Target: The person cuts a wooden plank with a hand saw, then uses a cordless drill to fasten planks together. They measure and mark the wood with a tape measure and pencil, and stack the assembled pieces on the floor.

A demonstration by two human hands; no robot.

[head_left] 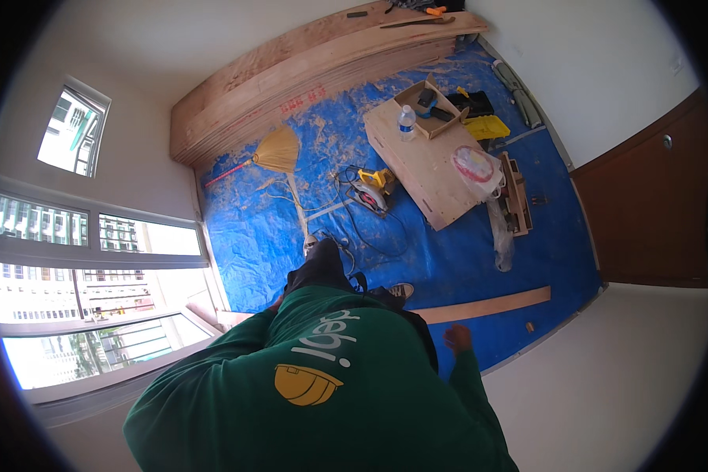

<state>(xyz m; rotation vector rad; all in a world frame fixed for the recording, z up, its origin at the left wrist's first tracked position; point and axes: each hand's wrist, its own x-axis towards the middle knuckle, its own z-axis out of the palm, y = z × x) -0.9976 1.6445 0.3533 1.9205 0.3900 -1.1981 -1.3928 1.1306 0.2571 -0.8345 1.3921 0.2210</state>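
My right hand (458, 338) hangs beside my right hip, fingers loosely bent and nothing visible in them. Just beyond it a long thin wooden strip (495, 304) lies on the blue sheet (291, 212). Of my left hand (277, 303) only a bit of skin shows by my left thigh; the green sleeve and shirt hide the rest. Ahead of my feet sits a yellow circular saw (372, 191), its dark cord looping over the sheet. A straw broom (278, 151) with a red handle lies farther off to the left.
A low plywood platform (401, 165) carries a water bottle (407, 126), a cardboard box (442, 130) with a cordless tool, and a plastic bag (473, 169). Stacked boards (244, 110) line the far wall. A wooden toolbox (519, 197) stands right; a brown door (653, 189) lies beyond.
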